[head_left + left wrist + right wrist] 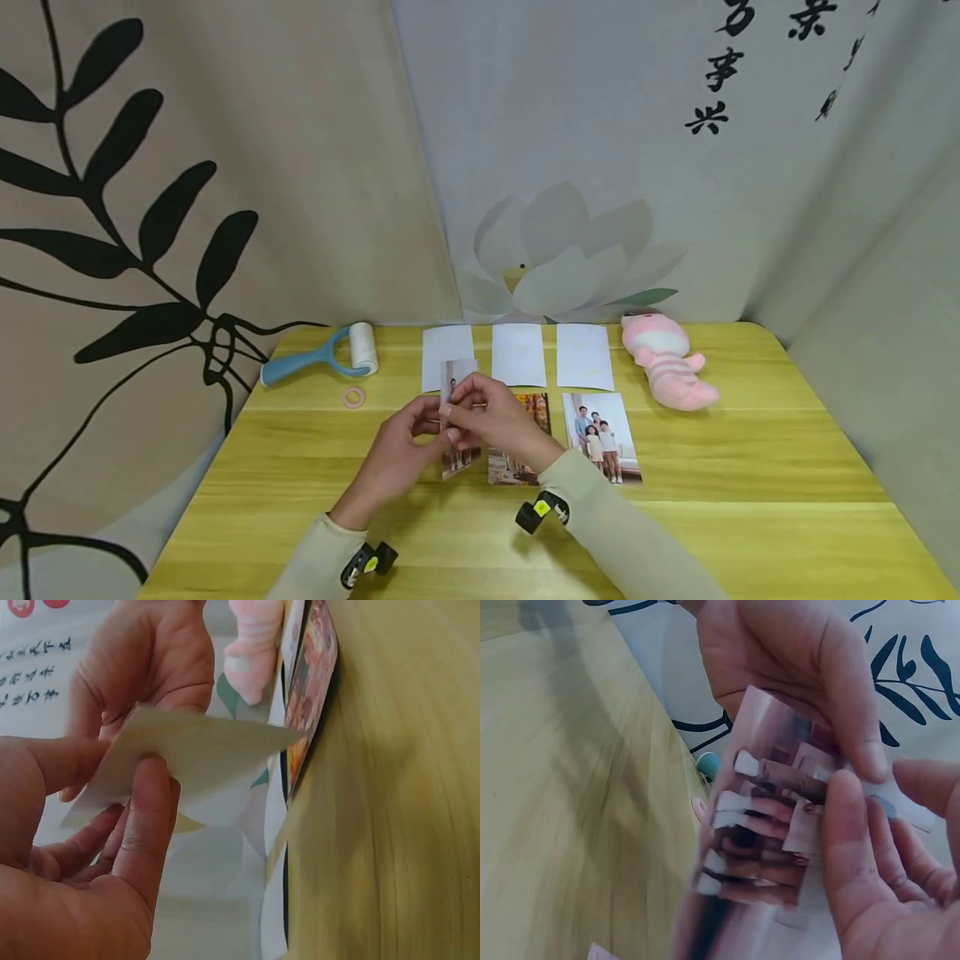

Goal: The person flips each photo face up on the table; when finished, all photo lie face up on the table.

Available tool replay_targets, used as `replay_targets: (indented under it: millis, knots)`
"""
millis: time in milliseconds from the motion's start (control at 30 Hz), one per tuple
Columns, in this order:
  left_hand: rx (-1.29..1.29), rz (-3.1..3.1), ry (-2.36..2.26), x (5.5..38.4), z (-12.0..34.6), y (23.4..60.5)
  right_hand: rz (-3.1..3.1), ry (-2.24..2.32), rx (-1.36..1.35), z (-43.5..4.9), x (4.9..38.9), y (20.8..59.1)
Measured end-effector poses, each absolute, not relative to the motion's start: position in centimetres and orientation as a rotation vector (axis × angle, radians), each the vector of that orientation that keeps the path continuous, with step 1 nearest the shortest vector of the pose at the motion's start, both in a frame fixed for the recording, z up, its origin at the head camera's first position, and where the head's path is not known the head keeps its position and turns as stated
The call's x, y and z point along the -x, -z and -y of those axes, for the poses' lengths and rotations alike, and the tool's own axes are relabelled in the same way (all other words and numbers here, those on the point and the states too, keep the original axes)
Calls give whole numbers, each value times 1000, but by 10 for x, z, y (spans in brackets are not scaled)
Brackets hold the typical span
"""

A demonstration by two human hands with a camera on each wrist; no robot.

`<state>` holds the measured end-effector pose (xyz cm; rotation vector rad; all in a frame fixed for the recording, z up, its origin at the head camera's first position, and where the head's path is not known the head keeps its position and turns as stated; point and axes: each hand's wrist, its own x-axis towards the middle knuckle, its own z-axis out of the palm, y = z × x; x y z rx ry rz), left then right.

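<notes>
Over the middle of the table, a photo print (461, 463) is held upright between the two hands. My left hand (397, 450) pinches it between thumb and fingers, with the fingers flat on its pale back (217, 754). From the other side my right hand (506, 421) grips the print near its edge, a finger lying along the picture (769, 825) of people standing. Just under the right hand is an autumn-coloured photo (536, 408), partly covered by it. A family photo (622, 433) lies to the right, overlapped by the right sleeve.
Behind the photos lie three white cards in a row: a left one (446, 346), a middle one (517, 354) and a right one (585, 357). A blue-handled lint roller (300, 362) and a small pink ring (354, 389) are at the left. A pink plush toy (671, 367) lies back right.
</notes>
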<state>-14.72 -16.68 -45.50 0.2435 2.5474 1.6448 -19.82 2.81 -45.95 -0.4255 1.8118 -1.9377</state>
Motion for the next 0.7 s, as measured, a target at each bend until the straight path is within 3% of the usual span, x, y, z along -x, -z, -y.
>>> replay_targets:
  millis: [500,700]
  knots:
    - [-166,-2513,-1748,152,171,460,-2136,1864,595,-52,211,449]
    - [-137,-2482,-1790,153,175,463,-2409,1867,493,-66,224,456]
